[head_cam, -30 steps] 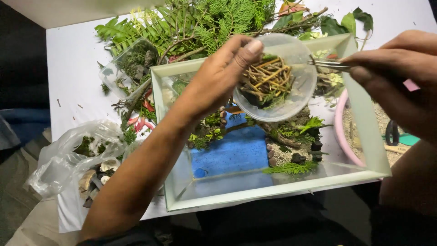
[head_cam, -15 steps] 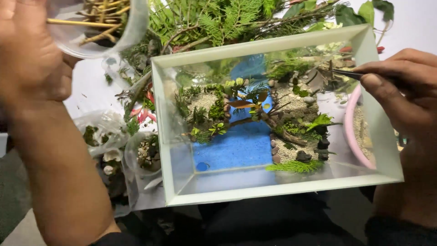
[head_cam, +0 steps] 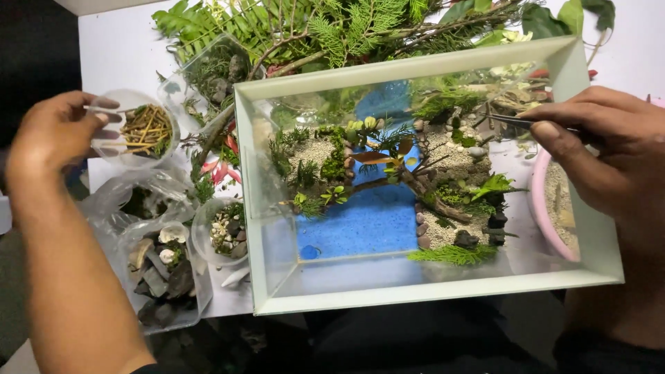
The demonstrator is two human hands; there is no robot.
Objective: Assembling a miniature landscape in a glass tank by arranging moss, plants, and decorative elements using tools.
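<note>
Left hand [head_cam: 59,135] is out at the left edge of the white table [head_cam: 118,48], fingers curled round a small clear plastic cup [head_cam: 135,130] full of thin brown and yellow twigs [head_cam: 147,128] — thumb and fingertips pinching its rim, cup held just above the table. Right hand [head_cam: 609,149] sits at the far right corner of the glass tank [head_cam: 415,294], closed in a pinch on a pair of metal tweezers [head_cam: 509,120], tips pointing in over the tank's back right corner; can't tell if anything's caught in them. Inside the tank there's a strip of blue sand [head_cam: 360,225] down the middle, pale gravel with moss, little green plants and dark stones either side, and a brown stick [head_cam: 433,201] lying along the right bank. Left of the tank are clear bags of bark and shells [head_cam: 163,270], behind it a heap of fern and conifer cuttings [head_cam: 312,24], and a pink bowl [head_cam: 540,208] of sand just right of it.
</note>
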